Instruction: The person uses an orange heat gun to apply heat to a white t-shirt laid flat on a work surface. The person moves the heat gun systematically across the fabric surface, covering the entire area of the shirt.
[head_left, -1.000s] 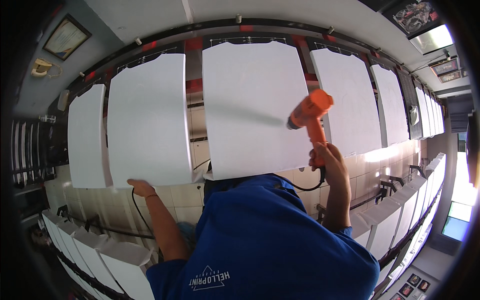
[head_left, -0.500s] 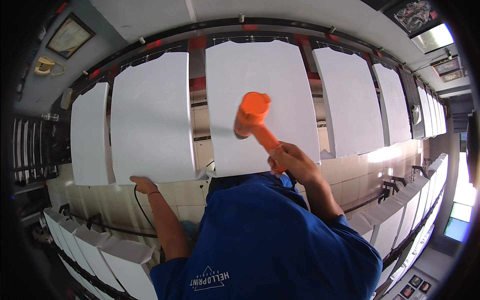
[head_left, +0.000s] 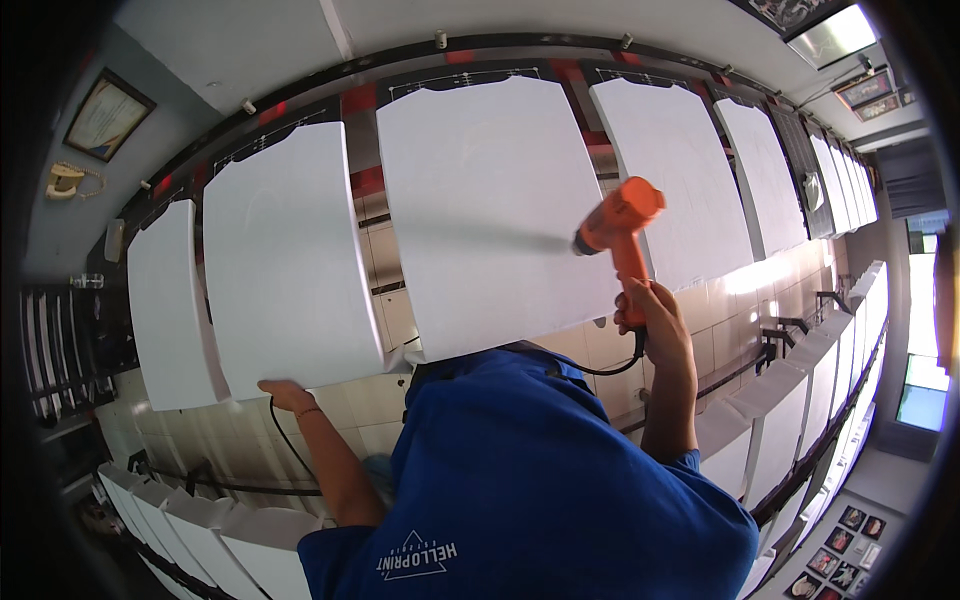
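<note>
My right hand (head_left: 655,315) is wrapped round the handle of an orange heat gun (head_left: 625,220), held above the right side of the middle white fabric panel (head_left: 480,180). Its dark nozzle points left across the cloth, and a black cord (head_left: 605,371) loops from its handle towards my waist. Down at the near edge of another white fabric panel (head_left: 285,250), on the left, my left hand (head_left: 288,396) is closed on a thin black cord (head_left: 285,432) that hangs below it. Its fingertips are partly hidden.
More white fabric-covered boards stand along the row, such as the far-left panel (head_left: 165,310) and the right panel (head_left: 675,180). A dark rail (head_left: 530,42) runs behind them. Behind me is a second row of white boards (head_left: 790,410). Tiled floor (head_left: 385,260) shows in the gaps.
My right hand has swept the heat gun to the right, towards the middle panel's right edge. The view has shifted a little; my left hand stays at the left panel's near edge.
</note>
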